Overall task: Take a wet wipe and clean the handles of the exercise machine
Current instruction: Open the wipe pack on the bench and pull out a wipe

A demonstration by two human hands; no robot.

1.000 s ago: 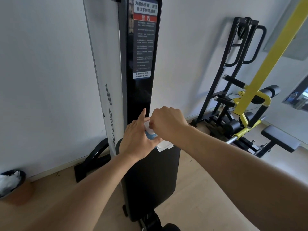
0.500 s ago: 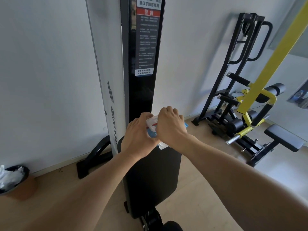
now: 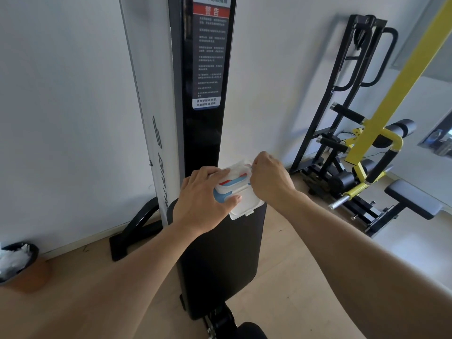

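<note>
A white wet-wipe pack (image 3: 234,184) with blue and red print lies on top of the black exercise machine's lower housing (image 3: 220,260). Its flip lid (image 3: 247,209) hangs open toward me. My left hand (image 3: 203,201) grips the pack from the left, thumb on its near side. At the pack's right end my right hand (image 3: 266,179) pinches a white wipe (image 3: 241,165) that sticks up from the opening. No handles of this machine are in view.
The tall black column (image 3: 208,81) with a warning label rises behind the pack against the white wall. A black-and-yellow bench machine (image 3: 367,167) stands at the right. A bin (image 3: 17,263) with white waste sits at the lower left on the wooden floor.
The pack's lid has swung open toward me. My right hand has shifted right and now pinches a wipe rising out of the pack. My left hand has settled on the pack's left end.
</note>
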